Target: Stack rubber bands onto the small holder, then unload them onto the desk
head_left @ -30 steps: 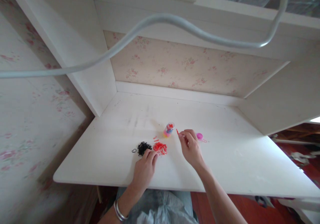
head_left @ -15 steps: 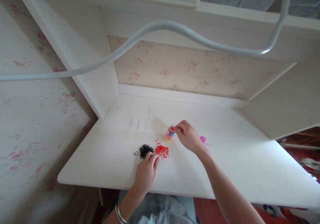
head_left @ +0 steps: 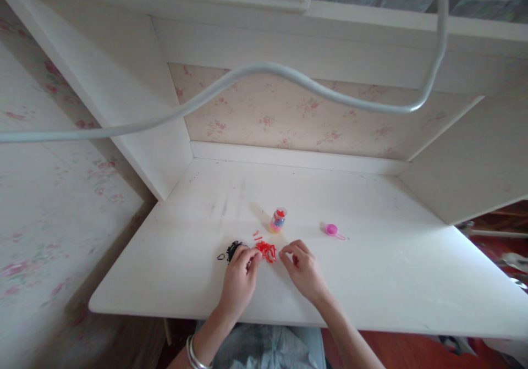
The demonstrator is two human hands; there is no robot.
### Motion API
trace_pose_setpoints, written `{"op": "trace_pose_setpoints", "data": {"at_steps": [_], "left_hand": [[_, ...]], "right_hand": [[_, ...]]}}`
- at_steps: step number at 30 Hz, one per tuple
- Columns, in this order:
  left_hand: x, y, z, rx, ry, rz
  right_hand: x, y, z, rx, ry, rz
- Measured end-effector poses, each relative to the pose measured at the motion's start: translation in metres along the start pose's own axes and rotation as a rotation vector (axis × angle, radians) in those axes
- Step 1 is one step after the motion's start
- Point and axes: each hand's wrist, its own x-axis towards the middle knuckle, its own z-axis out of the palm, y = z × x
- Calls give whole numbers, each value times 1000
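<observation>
A heap of small red rubber bands point(head_left: 265, 249) lies on the white desk point(head_left: 371, 281), with a heap of black bands point(head_left: 230, 251) to its left. My left hand point(head_left: 241, 278) rests between the two heaps, fingers curled and pinching at bands. My right hand point(head_left: 301, 270) sits just right of the red heap, its fingers bent and close together; what they hold is too small to make out. Behind the heaps stands a small clear jar point(head_left: 279, 220) holding coloured bands, its top open. The jar's pink lid point(head_left: 330, 229) lies to the right.
The desk sits in a white alcove with side panels point(head_left: 136, 116) and flowered wallpaper point(head_left: 297, 110) at the back. A grey cable point(head_left: 247, 77) hangs across the view. A silver bracelet point(head_left: 193, 352) is on my left wrist.
My right hand has come back from the jar's mouth to the desk beside the red heap. My left hand has stayed at the heaps.
</observation>
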Motion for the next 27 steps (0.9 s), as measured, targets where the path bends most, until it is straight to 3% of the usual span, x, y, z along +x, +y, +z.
{"op": "trace_pose_setpoints", "data": {"at_steps": [4, 8, 12, 19, 27], "left_hand": [[35, 29, -3, -48, 74, 46], [72, 50, 2, -74, 125, 89], [91, 57, 12, -32, 166, 124], [95, 54, 21, 85, 134, 167], [83, 48, 0, 45, 158, 140]], "right_hand": [[-26, 8, 23, -182, -34, -46], [-27, 6, 26, -289, -30, -77], [-25, 4, 24, -326, -27, -64], [-24, 4, 23, -332, -29, -16], [-22, -2, 22, -382, -30, -38]]}}
